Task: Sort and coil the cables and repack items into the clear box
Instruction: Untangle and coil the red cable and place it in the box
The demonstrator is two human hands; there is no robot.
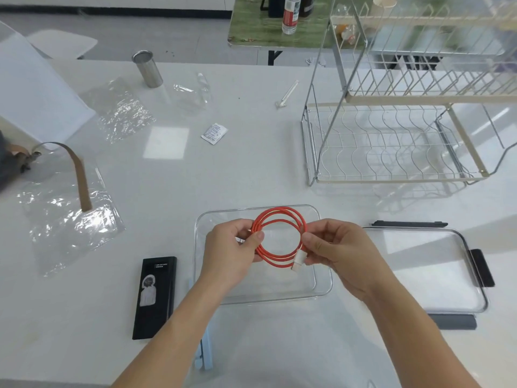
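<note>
I held the red cable (277,236) in a round coil above the clear box (321,289), my left hand (232,247) pinching one side and my right hand (333,247) pinching its white plug end. Nothing lay in the box yet, and its lid (436,270) waited beside it.

One red cable (278,236), one clear box (321,287), one lid (436,275) — two plastic bags (70,219), one dish rack (391,141)

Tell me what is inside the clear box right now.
Nothing visible rests in the clear box; the red cable is held above it by both hands. The hands hide part of its floor.
</note>
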